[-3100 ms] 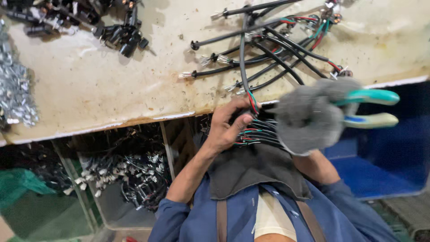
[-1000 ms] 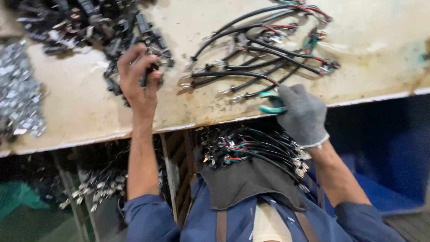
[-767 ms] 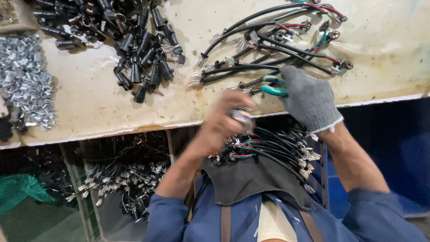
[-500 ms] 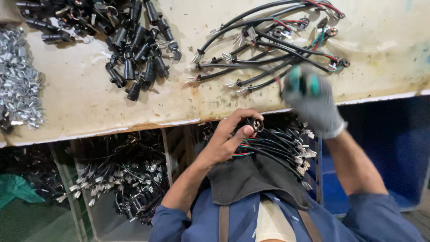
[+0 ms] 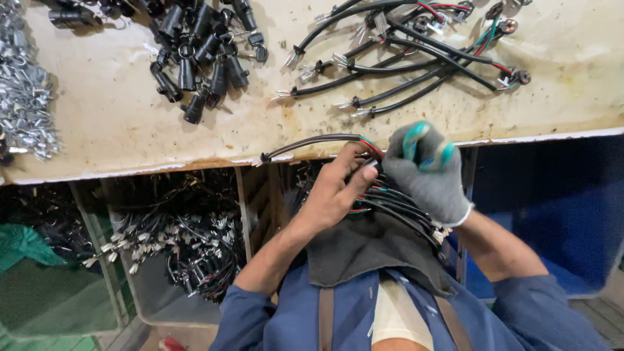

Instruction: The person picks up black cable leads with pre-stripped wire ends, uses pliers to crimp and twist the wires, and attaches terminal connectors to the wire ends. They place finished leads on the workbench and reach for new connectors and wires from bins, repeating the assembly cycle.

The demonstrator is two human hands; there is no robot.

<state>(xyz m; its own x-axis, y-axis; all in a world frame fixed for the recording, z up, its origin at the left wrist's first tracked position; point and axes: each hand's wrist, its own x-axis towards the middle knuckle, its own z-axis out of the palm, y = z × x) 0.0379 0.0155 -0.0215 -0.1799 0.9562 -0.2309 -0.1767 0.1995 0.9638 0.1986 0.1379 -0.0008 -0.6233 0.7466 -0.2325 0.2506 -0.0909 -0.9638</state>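
Here the black cable (image 5: 312,142) sits pinched between left fingers (image 5: 354,156).

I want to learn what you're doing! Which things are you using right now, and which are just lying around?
In use:
left hand pinching a black cable
gloved right hand gripping teal-handled pliers
cable bundle on the lap

Lying about:
black plugs
finished cables
silver clips
bin of wires
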